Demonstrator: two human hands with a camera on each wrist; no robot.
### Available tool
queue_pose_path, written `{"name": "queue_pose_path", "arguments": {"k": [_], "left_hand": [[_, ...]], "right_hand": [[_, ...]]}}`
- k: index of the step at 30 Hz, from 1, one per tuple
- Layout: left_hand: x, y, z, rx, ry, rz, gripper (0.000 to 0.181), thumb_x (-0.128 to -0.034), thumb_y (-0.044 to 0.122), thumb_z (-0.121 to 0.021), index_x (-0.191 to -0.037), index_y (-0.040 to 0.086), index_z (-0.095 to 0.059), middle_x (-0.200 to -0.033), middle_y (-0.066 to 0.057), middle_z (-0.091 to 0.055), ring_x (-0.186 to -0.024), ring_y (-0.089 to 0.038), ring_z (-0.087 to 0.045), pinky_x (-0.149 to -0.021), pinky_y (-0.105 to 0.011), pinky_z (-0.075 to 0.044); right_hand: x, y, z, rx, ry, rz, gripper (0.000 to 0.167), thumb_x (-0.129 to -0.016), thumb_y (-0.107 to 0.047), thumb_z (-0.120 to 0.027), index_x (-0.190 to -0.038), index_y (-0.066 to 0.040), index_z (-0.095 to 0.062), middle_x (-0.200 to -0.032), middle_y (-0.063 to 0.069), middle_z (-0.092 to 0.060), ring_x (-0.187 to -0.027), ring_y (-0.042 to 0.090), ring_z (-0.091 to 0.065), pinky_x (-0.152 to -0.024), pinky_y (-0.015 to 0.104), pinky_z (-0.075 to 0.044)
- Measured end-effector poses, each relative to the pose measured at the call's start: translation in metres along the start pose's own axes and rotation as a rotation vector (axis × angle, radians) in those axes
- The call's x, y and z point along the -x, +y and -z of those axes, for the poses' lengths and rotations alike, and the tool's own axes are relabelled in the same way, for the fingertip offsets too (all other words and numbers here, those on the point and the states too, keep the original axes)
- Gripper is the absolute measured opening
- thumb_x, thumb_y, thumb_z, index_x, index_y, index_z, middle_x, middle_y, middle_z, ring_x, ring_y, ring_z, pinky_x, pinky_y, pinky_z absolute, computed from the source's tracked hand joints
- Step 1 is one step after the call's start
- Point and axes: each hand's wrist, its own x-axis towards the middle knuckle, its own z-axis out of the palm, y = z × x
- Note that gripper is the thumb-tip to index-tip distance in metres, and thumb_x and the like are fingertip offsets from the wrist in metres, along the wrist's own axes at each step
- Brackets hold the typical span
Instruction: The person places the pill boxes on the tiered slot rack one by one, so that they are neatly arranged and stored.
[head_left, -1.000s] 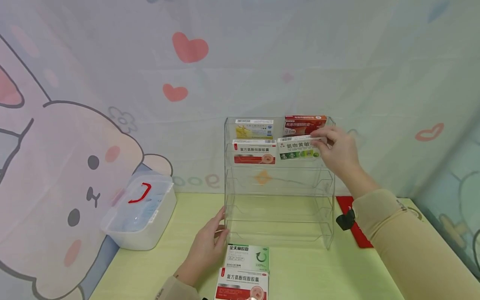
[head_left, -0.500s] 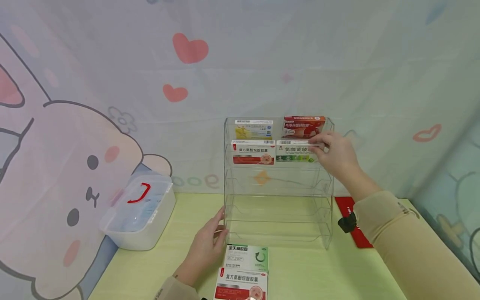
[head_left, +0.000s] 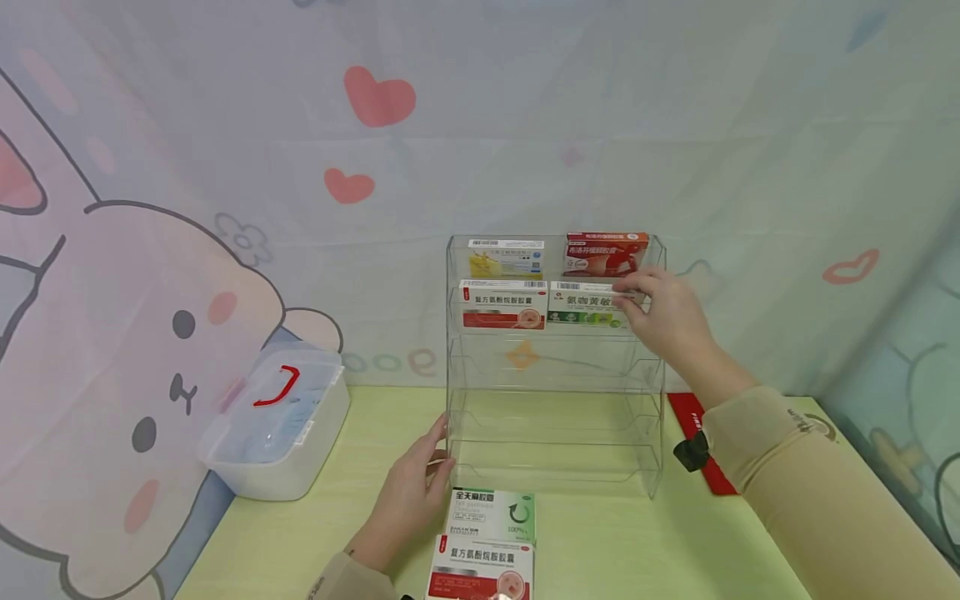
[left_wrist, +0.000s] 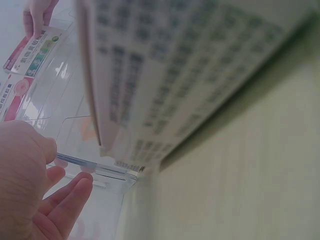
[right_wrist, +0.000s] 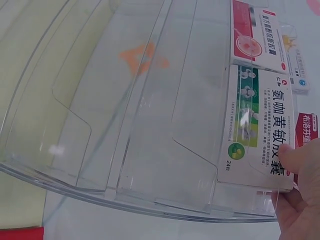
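My right hand [head_left: 670,318] pinches the right end of a white and green medicine box [head_left: 584,306], which stands upright in the second tier of the clear rack [head_left: 555,431]. In the right wrist view thumb and fingers hold that box's [right_wrist: 255,125] upper corner. Directly left of it is a white and red box [head_left: 503,306]. The top tier holds a yellow and white box [head_left: 506,260] and a red box [head_left: 606,255]. My left hand [head_left: 408,496] grips the rack's lower left side; the left wrist view shows its thumb and fingers around the clear edge [left_wrist: 95,166].
In front of the rack a green and white box [head_left: 491,515] and another white and red box [head_left: 481,570] lie on the table. A lidded white container [head_left: 277,425] with a red handle stands at left. Right of the rack lies a red object [head_left: 716,477].
The white and green box has gone from tilted to level in the second tier, with my right hand still on its right end. My left hand has stayed on the rack.
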Motion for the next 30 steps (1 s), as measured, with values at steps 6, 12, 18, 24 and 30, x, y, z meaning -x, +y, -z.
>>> {"name": "queue_pose_path", "arguments": {"k": [6, 12, 18, 24, 30], "left_hand": [[0.000, 0.000, 0.000, 0.006, -0.005, 0.005, 0.074, -0.1096, 0.009, -0.067, -0.175, 0.015, -0.031, -0.155, -0.018, -0.063, -0.125, -0.027, -0.076, -0.105, -0.034, -0.068], [0.000, 0.000, 0.000, 0.013, 0.000, 0.000, 0.075, -0.1094, 0.008, -0.067, -0.175, 0.016, -0.031, -0.155, -0.019, -0.063, -0.124, -0.028, -0.077, -0.105, -0.035, -0.068], [-0.001, 0.000, 0.000, 0.008, 0.000, 0.000, 0.074, -0.1093, 0.009, -0.067, -0.174, 0.016, -0.032, -0.155, -0.019, -0.064, -0.124, -0.027, -0.077, -0.105, -0.034, -0.068], [-0.001, 0.001, 0.001, 0.009, 0.005, -0.004, 0.073, -0.1087, 0.008, -0.068, -0.173, 0.014, -0.035, -0.154, -0.019, -0.064, -0.123, -0.027, -0.077, -0.105, -0.035, -0.068], [0.000, -0.001, 0.000, 0.003, 0.013, -0.017, 0.072, -0.1083, 0.008, -0.069, -0.172, 0.013, -0.036, -0.153, -0.018, -0.065, -0.122, -0.026, -0.078, -0.104, -0.035, -0.068]], "right_hand": [[0.003, -0.002, -0.003, -0.016, 0.026, -0.003, 0.025, -0.107, -0.016, -0.073, -0.130, -0.005, -0.076, -0.145, 0.019, -0.067, -0.138, 0.046, -0.061, -0.120, 0.067, -0.055], [0.007, -0.005, -0.007, -0.038, 0.071, 0.014, 0.025, -0.107, -0.016, -0.073, -0.129, -0.004, -0.076, -0.145, 0.018, -0.068, -0.140, 0.045, -0.060, -0.122, 0.067, -0.053], [0.013, -0.009, -0.012, -0.081, 0.150, 0.070, 0.024, -0.104, -0.013, -0.076, -0.126, -0.003, -0.077, -0.142, 0.019, -0.071, -0.140, 0.045, -0.060, -0.124, 0.068, -0.050], [0.023, -0.011, -0.027, -0.120, 0.241, 0.199, 0.019, -0.099, -0.008, -0.081, -0.117, -0.003, -0.079, -0.127, 0.018, -0.078, -0.126, 0.040, -0.069, -0.110, 0.063, -0.059], [0.042, -0.012, -0.046, -0.134, 0.239, 0.265, 0.022, -0.097, -0.011, -0.085, -0.117, -0.004, -0.080, -0.121, 0.014, -0.081, -0.119, 0.036, -0.072, -0.106, 0.058, -0.064]]}}
